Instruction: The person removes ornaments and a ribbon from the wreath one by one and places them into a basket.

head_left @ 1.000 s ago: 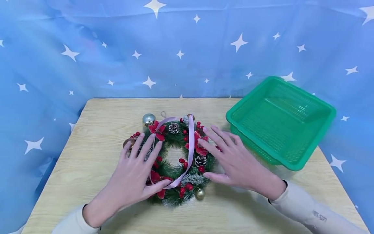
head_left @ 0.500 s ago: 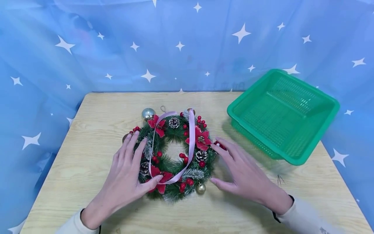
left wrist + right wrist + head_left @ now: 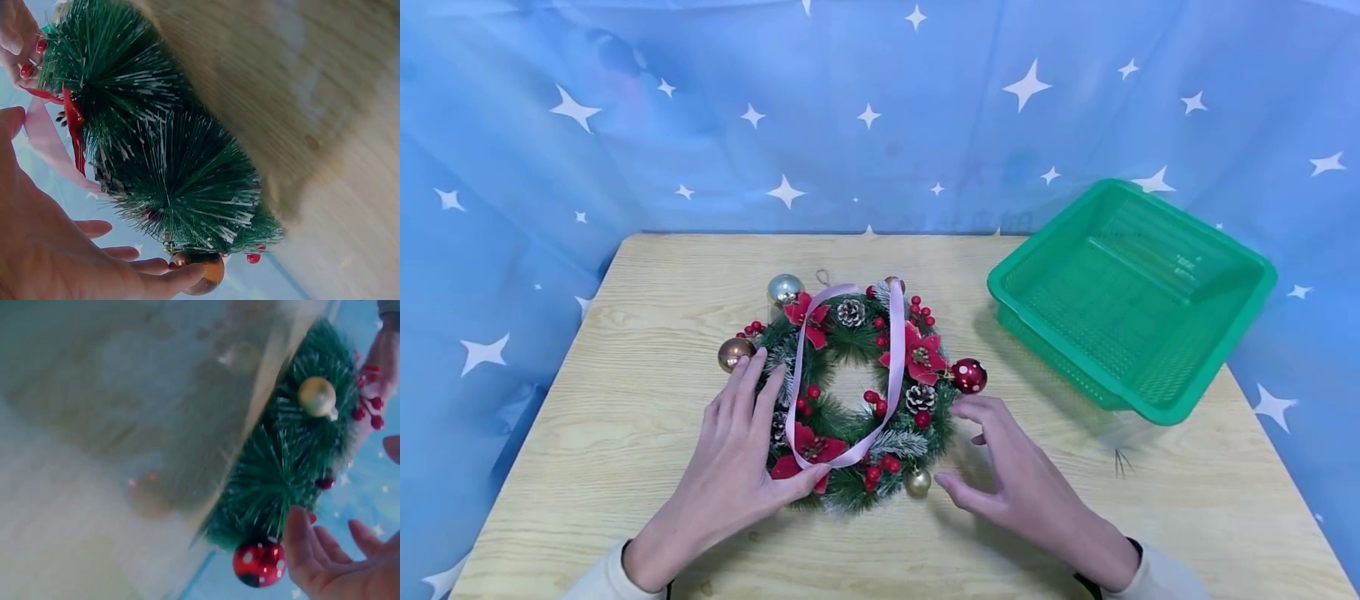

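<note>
A green Christmas wreath (image 3: 846, 497) with red flowers, berries and pine cones lies on the table. A pale pink ribbon (image 3: 896, 342) loops across its top. My left hand (image 3: 726, 454) is spread along the wreath's left side, thumb tip at the ribbon. In the left wrist view its fingers extend toward a brown ball (image 3: 209, 275). My right hand (image 3: 1022, 483) stands beside the wreath's right side, fingers loosely bent and holding nothing. It is between a red ball with white dots (image 3: 969, 376) and a small gold ball (image 3: 917, 482).
An empty-looking green plastic basket (image 3: 1060, 358) stands at the back right of the wooden table (image 3: 647, 333). A silver ball (image 3: 786, 288) hangs off the wreath's upper left. Some dark bristles (image 3: 1122, 463) lie right of my right hand. A blue star-printed cloth (image 3: 850, 83) rises behind.
My right hand has drawn back from over the wreath, down and to the right, uncovering the red dotted ball. My left hand has slid slightly outward, revealing the brown ball.
</note>
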A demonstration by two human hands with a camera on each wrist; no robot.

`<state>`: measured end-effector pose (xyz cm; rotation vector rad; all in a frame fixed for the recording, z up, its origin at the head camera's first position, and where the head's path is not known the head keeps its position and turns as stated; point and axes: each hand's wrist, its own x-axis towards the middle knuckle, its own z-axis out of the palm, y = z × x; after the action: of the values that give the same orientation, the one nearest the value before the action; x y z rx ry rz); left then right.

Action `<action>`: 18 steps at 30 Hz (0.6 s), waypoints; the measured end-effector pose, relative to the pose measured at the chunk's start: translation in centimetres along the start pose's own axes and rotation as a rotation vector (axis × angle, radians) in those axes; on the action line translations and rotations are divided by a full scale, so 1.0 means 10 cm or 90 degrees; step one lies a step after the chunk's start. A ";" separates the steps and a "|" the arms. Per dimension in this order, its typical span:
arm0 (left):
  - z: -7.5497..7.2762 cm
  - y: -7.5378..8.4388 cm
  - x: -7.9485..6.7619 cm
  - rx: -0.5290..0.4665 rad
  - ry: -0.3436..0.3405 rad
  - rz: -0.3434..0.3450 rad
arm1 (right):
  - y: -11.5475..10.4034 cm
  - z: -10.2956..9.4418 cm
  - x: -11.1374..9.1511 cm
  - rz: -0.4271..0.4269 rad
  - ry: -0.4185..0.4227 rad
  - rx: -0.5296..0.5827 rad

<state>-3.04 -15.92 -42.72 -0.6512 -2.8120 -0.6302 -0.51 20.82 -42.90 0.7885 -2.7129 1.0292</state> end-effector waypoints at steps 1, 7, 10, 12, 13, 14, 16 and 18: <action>0.01 0.00 -0.01 -0.001 0.004 0.002 | -0.01 0.02 -0.01 -0.004 0.001 0.007; 0.05 0.00 -0.05 -0.007 0.019 0.010 | -0.04 0.13 -0.06 -0.019 0.012 0.006; 0.08 0.00 -0.04 -0.011 0.025 0.015 | -0.05 0.18 -0.09 -0.028 0.010 0.003; 0.09 -0.01 -0.04 -0.013 0.029 0.021 | -0.05 0.22 -0.10 -0.045 0.011 -0.001; 0.10 -0.01 -0.03 -0.012 0.031 0.025 | -0.06 0.23 -0.09 -0.053 0.011 -0.005; 0.10 -0.02 -0.02 -0.012 0.032 0.028 | -0.06 0.24 -0.09 -0.061 0.011 -0.008; 0.11 -0.02 -0.01 -0.011 0.033 0.031 | -0.06 0.27 -0.09 -0.068 0.010 -0.015; 0.12 -0.02 -0.02 -0.011 0.031 0.031 | -0.08 0.29 -0.09 -0.062 0.005 -0.023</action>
<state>-3.09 -15.64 -43.94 -0.6958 -2.7405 -0.6532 0.81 18.83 -44.94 0.8986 -2.6492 0.9575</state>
